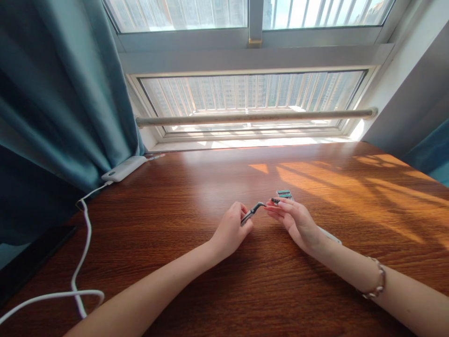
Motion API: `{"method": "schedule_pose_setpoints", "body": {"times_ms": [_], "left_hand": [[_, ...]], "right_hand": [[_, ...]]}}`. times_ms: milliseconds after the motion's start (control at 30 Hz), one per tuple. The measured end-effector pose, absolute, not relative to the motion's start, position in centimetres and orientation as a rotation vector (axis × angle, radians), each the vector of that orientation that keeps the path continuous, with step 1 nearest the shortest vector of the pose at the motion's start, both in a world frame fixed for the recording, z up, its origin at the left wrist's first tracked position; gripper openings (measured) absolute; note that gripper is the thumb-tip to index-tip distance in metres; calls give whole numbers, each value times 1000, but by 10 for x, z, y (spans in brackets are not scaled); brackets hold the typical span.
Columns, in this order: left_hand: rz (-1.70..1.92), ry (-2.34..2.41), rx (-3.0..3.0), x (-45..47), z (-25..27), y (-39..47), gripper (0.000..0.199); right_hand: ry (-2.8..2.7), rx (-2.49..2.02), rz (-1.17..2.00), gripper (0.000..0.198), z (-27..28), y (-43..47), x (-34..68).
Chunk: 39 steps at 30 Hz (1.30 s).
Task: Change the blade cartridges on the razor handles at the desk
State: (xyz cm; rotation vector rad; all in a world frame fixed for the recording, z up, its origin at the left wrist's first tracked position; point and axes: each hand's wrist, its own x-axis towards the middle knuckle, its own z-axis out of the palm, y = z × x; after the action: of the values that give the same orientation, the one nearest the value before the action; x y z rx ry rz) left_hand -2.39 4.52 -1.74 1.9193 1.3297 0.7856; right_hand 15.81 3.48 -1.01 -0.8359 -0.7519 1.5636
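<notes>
My left hand [232, 229] is closed around a razor handle [249, 214], grey and black, whose bent neck points right and slightly up. Close to the neck's tip, my right hand [296, 222] pinches a small black razor head [275, 201] between thumb and fingertips. Whether handle and head touch is hard to make out. Just behind the right fingers lies a small pack [284, 193] with teal and black strips, partly hidden by the hand. A white object [330, 235] shows in part beneath my right wrist.
Both hands are over a brown wooden table [175, 281]. At its left back, a white power bank [124, 169] with a white cable [84, 234] lies against a blue curtain [70, 84]. A window with a horizontal bar [252, 117] stands behind the table.
</notes>
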Motion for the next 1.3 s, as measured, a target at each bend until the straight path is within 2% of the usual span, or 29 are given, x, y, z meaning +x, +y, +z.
{"method": "schedule_pose_setpoints", "body": {"times_ms": [200, 333, 400, 467, 700, 1300], "left_hand": [[753, 831, 1326, -15, -7, 34, 23], [715, 691, 1177, -13, 2, 30, 23], [706, 659, 1106, -12, 6, 26, 43], [708, 666, 1066, -12, 9, 21, 53], [646, 693, 1009, -10, 15, 4, 40], [637, 662, 927, -5, 24, -11, 30]], "right_hand": [[-731, -616, 1655, 18, -3, 29, 157], [-793, -566, 1716, 24, 0, 24, 157], [-855, -569, 1711, 27, 1, 22, 157], [-920, -588, 1689, 29, 1, 20, 157], [-918, -576, 1826, 27, 1, 19, 156], [-790, -340, 2123, 43, -1, 11, 153]]}}
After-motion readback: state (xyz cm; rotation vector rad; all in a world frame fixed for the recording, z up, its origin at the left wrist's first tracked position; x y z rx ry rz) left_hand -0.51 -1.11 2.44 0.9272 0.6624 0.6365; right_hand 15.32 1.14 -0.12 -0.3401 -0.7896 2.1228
